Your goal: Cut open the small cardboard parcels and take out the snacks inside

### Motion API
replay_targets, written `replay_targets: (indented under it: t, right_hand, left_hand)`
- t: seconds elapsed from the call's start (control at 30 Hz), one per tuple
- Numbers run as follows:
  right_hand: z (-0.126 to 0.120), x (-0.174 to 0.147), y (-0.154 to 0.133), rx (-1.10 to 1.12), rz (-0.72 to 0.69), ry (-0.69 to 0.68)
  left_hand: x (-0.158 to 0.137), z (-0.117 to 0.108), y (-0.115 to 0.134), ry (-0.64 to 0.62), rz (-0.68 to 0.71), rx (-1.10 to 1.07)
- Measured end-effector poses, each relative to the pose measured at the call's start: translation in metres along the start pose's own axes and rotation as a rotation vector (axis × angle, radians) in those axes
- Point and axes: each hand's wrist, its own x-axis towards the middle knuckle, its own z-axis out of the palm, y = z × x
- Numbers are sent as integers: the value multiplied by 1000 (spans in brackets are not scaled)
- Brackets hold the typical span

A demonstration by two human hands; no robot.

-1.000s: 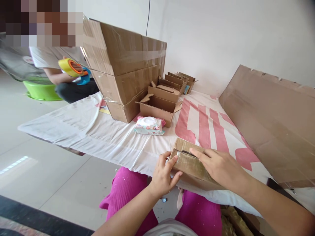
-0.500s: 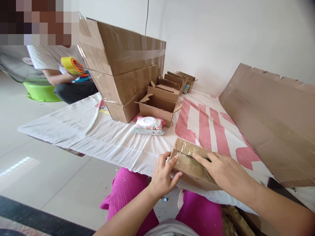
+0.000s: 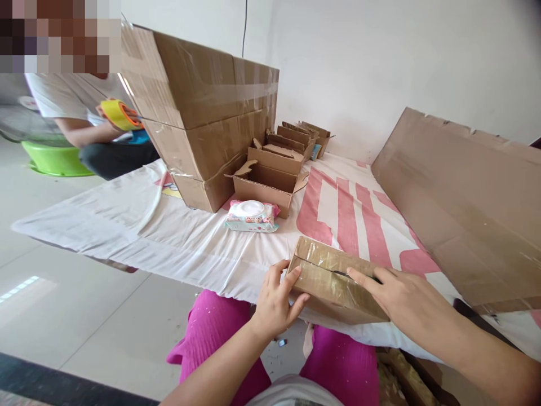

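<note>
Steadying cardboard box [image 3: 325, 283] at near edge of cloth-covered table [image 3: 105, 225] with spread left hand [image 3: 276, 300], resting right hand [image 3: 403, 293] on top (cannot tell if pinching anything); judged partway: taped across top, but with seam gap [image 3: 340, 273] left beside right forefinger [image 3: 362, 278].

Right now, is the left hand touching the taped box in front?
Touching. The head view shows it: the left hand braces the box at its left end, one fingertip on top.

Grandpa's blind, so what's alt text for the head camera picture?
A person's left hand rests on the end of a taped cardboard box while the right hand touches its top. Beyond are a wet-wipes pack, open boxes and stacked cartons.
</note>
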Motion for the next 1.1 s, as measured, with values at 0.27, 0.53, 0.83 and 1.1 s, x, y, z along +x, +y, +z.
replay_targets:
  t: [0.27,0.53,0.83,1.1]
  right_hand:
    - [7,6,-2,-18,-80,130]
    - [-6,-2,-1,-40,-18,51]
    - [-11,-7,2,-89,25,-46]
    - [-6,-22,14,-72,65,-131]
  left_hand:
    - [2,2,0,-2,-13,-67]
    - [1,2,-3,-2,4,-1]
    - [2,0,-1,0,10,-9]
    - [-1,2,-3,2,0,-28]
